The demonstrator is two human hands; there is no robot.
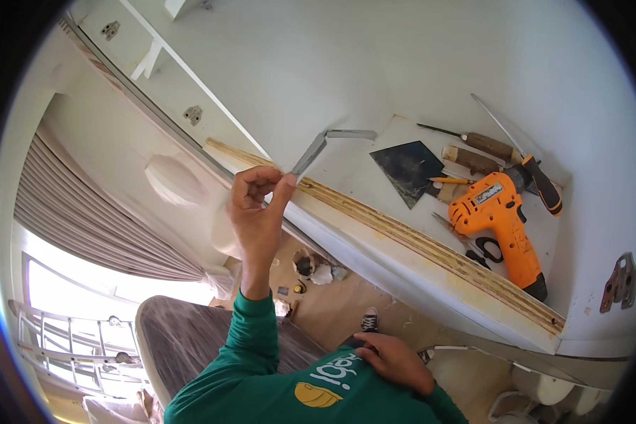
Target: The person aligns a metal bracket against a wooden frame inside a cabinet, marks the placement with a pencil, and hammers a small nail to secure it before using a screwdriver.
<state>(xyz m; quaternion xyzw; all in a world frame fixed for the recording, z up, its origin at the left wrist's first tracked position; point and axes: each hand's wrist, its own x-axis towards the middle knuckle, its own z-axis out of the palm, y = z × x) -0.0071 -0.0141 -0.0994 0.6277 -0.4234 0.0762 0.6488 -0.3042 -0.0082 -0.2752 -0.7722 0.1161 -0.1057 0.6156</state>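
Pinched between the thumb and fingers of my left hand (260,201) is the lower end of a thin grey strip (309,154). The strip is bent at an angle, its far part pointing right inside a white cabinet (318,78). Just under that hand runs the cabinet's raw wooden front edge (403,230). My right hand (394,360) lies against the front of my green shirt, fingers stretched out, with nothing visible in it.
Inside the cabinet lie an orange cordless drill (498,215), a dark flat scraper (411,169), a screwdriver (542,187), wooden-handled tools (491,146), a yellow pencil (454,180) and scissors (487,249). Metal hinges (620,283) are on the walls. Below, a dark tabletop (191,332) stands beside a littered floor.
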